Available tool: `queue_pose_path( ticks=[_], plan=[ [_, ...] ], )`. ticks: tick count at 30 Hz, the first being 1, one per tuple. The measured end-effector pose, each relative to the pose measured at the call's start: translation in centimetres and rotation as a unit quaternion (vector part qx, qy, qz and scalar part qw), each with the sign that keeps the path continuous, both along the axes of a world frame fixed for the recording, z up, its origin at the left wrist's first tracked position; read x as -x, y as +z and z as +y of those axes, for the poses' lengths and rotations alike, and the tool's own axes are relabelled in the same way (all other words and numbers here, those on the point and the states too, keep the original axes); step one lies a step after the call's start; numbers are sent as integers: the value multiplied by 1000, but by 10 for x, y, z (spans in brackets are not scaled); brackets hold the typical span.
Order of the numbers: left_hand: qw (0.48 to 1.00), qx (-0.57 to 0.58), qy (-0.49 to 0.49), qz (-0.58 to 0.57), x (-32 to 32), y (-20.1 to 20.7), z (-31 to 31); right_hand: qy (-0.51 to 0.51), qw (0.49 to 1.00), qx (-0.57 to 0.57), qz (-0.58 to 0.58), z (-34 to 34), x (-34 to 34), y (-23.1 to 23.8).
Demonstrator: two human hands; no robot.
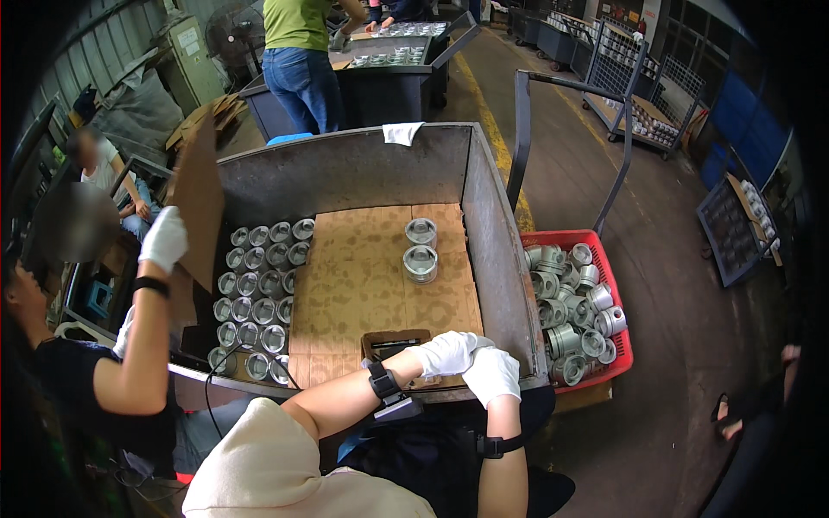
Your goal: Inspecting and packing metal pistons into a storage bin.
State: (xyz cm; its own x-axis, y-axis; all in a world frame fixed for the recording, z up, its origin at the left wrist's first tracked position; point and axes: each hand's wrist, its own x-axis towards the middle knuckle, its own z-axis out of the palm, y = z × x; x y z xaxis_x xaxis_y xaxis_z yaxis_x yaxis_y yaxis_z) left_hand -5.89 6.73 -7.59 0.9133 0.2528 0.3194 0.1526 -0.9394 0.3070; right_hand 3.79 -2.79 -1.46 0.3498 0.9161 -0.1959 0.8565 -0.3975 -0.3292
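My left hand and my right hand, both in white gloves, meet at the front edge of a grey metal bin. Both sets of fingers are bent and closed together; whatever lies between them is hidden. Beside my left hand, a small open cardboard box holds dark rod-like items. Farther in, two metal pistons, a near one and a far one, stand on a stained cardboard sheet. Rows of similar pistons fill the bin's left side.
A red crate heaped with pistons stands right of the bin, near a tubular cart handle. At left, a co-worker's gloved hand is at an upright cardboard sheet. A white cloth hangs on the far rim.
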Motion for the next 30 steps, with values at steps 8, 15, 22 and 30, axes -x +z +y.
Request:
queue_pose_path(
  ticks=[8,15,22,30],
  plan=[
    [991,127,-19,-49,-4,14,0,3,1000,-11,-9,1,-3,0],
    [976,218,-15,-20,-5,-1,3,4,1000,-2,2,0,-1,2],
    [974,223,-24,31,-7,-15,6,-2,1000,-29,4,-3,-5,-7],
    [989,141,-9,40,-5,-15,5,-12,1000,-19,8,-3,-6,-9]
  ],
)
